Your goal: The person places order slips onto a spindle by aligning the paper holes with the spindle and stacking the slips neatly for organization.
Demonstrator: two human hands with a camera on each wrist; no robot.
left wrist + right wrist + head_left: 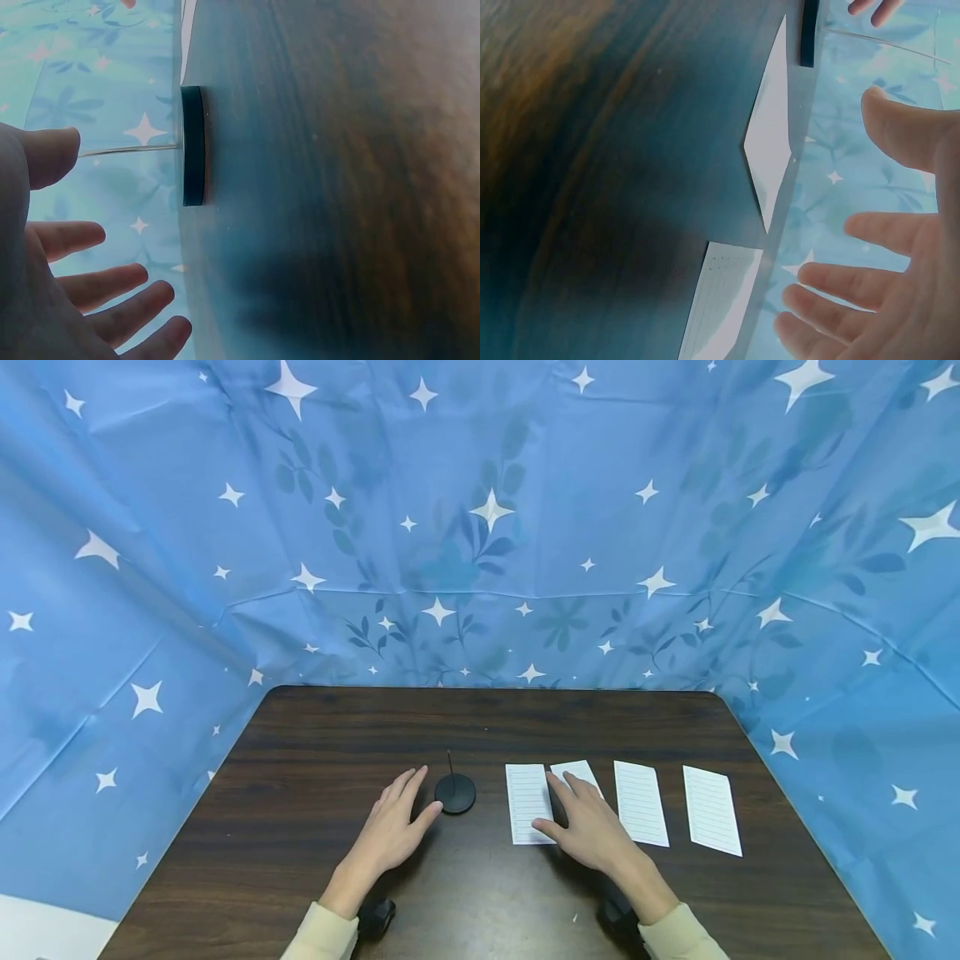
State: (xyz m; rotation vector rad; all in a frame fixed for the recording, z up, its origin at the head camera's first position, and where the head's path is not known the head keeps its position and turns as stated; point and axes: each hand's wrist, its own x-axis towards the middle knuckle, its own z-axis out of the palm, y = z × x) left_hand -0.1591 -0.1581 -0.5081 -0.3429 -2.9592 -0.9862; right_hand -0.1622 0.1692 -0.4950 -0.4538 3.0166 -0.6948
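My left hand point(395, 827) hovers over the table with its fingers spread and holds nothing. Just right of its thumb stands a black round base point(455, 794) with a thin upright rod point(451, 762). In the left wrist view the thumb overlaps the line of the rod; I cannot tell contact. Fingers extended, my right hand point(592, 831) is also raised and holds nothing. It partly hides a white lined card point(577, 771), and its thumb overlaps the edge of another lined card point(527, 806) to the left. Both hands appear apart from the tabletop.
Two more lined cards lie to the right, a nearer one point(642, 802) and a farther one point(712, 810). The dark wooden table point(337, 727) ends at a blue star-patterned curtain point(450, 527) behind and on both sides.
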